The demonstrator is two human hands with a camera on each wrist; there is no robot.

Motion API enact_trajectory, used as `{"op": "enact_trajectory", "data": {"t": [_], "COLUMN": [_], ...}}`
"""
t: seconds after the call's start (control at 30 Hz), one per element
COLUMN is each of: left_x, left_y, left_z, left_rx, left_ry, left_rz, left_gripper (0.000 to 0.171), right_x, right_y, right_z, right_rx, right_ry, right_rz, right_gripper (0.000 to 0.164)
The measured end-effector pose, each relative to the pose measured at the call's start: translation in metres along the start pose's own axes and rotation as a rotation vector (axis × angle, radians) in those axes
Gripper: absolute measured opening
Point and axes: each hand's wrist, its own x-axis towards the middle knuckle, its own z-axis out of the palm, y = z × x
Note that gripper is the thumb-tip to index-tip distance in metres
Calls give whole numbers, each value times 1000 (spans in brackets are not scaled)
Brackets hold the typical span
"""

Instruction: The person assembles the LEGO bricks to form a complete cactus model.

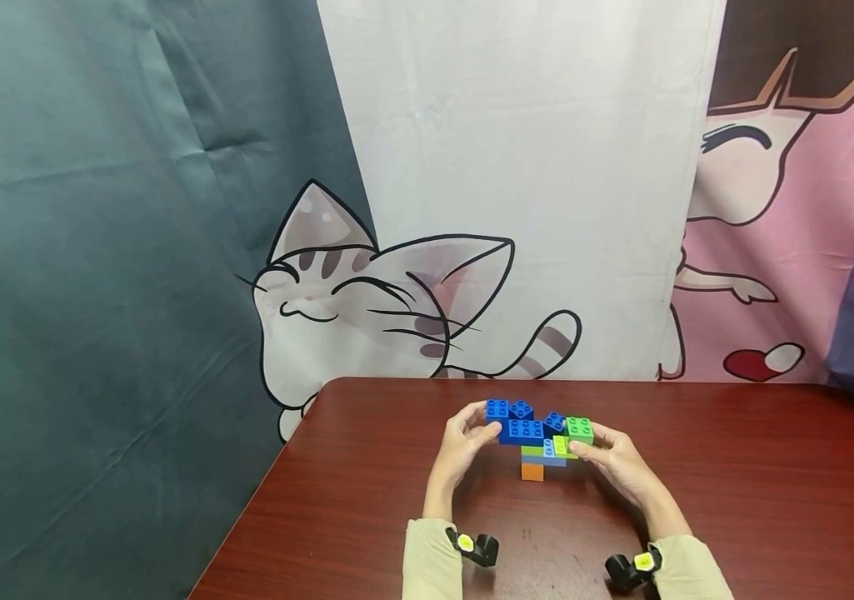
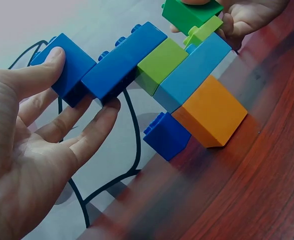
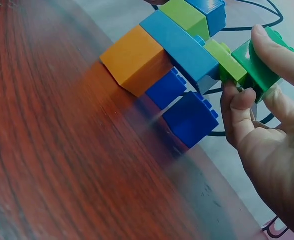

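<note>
A structure of joined toy building bricks stands on the table with an orange brick [image 1: 532,472] at its base. Across that lies a light blue brick [image 2: 194,75], topped by lime green bricks [image 3: 184,17] and a long blue brick [image 2: 124,65]. My left hand [image 1: 462,446] pinches the blue brick [image 2: 69,67] at the left end, thumb on its near face and fingers beneath. At the right end, my right hand [image 1: 620,462] holds the green brick [image 3: 257,67] between thumb and fingers. Two darker blue bricks [image 3: 191,120] show behind the orange base.
The dark red wooden table [image 1: 352,500] extends around both hands. Behind its far edge hangs a cloth backdrop [image 1: 546,167] printed with a cartoon cat. Black wrist cameras [image 1: 485,550] are strapped over both beige sleeves [image 1: 432,558].
</note>
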Motion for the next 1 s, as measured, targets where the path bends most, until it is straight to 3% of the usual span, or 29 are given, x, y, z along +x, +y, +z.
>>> {"op": "enact_trajectory", "data": {"t": [0.4, 0.6, 0.73, 0.87, 1.0], "left_x": [-2, -2, -3, -2, -1], "left_y": [1, 0, -1, -2, -2], "left_z": [-3, -3, -3, -3, -5], "left_rx": [14, 19, 28, 16, 6], "left_ry": [6, 3, 9, 15, 15], "left_rz": [-35, -13, -6, 4, 17], "left_gripper": [41, 42, 41, 41, 43], "right_x": [0, 0, 2, 4, 8], "right_y": [2, 6, 13, 20, 25], "right_z": [2, -1, -3, -5, -5], "right_rx": [3, 12, -69, -151, -141], "right_ry": [-47, -55, -94, -135, -70], "right_rz": [26, 58, 96, 74, 77], "right_gripper": [66, 70, 68, 63, 58]}}
